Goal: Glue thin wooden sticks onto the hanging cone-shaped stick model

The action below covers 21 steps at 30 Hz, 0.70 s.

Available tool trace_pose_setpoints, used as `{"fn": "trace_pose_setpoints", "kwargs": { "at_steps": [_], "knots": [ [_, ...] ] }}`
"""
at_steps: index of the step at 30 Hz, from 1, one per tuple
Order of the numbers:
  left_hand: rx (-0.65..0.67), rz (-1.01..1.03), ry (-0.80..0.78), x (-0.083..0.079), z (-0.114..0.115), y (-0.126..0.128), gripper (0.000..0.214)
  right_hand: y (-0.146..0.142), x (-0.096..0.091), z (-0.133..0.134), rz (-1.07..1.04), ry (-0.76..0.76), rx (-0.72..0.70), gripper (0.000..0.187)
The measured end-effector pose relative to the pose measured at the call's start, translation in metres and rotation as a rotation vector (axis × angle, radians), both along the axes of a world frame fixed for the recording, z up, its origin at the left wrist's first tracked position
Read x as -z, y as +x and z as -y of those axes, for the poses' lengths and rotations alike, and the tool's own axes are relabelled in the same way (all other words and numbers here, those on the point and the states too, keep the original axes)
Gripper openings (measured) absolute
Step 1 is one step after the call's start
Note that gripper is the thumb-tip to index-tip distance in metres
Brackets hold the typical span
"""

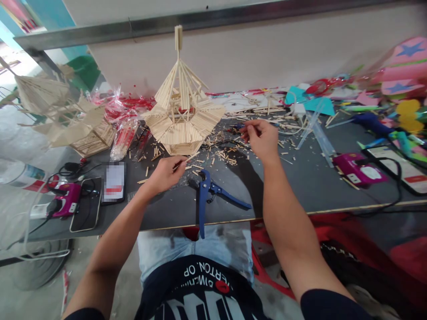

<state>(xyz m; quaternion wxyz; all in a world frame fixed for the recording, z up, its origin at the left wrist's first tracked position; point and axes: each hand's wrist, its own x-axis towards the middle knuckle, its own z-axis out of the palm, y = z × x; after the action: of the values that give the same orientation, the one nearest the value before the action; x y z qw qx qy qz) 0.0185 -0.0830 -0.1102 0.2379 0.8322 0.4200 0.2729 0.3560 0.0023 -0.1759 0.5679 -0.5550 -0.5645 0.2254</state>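
Note:
My left hand pinches a thin wooden stick, its tip pointing right, just in front of a pagoda-like model built of pale sticks. My right hand is lifted over the scattered stick pieces to the right of the model. Its fingers are curled together; whatever they hold is too small to make out. A blue-handled cutter lies between my arms, its handles spread and one reaching past the table edge. Short stick offcuts litter the tabletop between my hands.
A second stick model stands at the left, beside plastic-wrapped sticks. Two phones and a purple power adapter lie front left. Another purple adapter, a tablet and glue sticks are at right.

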Motion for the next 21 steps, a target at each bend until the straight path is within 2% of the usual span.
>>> {"fn": "trace_pose_setpoints", "kwargs": {
  "at_steps": [4,9,13,16,21],
  "knots": [
    [0.045,0.150,-0.223,-0.005,0.004,0.001,0.034,-0.016,0.000,0.005,0.073,-0.017,-0.080,0.018],
    [0.126,0.464,-0.530,-0.002,0.008,0.004,0.036,-0.042,0.001,0.011,0.174,-0.052,-0.183,0.017],
    [0.108,0.675,-0.753,-0.004,0.011,0.011,0.042,-0.057,0.001,0.014,0.221,-0.060,-0.221,0.018],
    [0.055,0.829,-0.851,-0.014,0.014,0.018,0.036,-0.062,0.000,0.015,0.221,-0.047,-0.216,0.019],
    [0.037,1.007,-0.920,-0.044,0.008,0.035,0.012,-0.063,-0.008,0.020,0.174,-0.004,-0.142,0.021]
  ]
}}
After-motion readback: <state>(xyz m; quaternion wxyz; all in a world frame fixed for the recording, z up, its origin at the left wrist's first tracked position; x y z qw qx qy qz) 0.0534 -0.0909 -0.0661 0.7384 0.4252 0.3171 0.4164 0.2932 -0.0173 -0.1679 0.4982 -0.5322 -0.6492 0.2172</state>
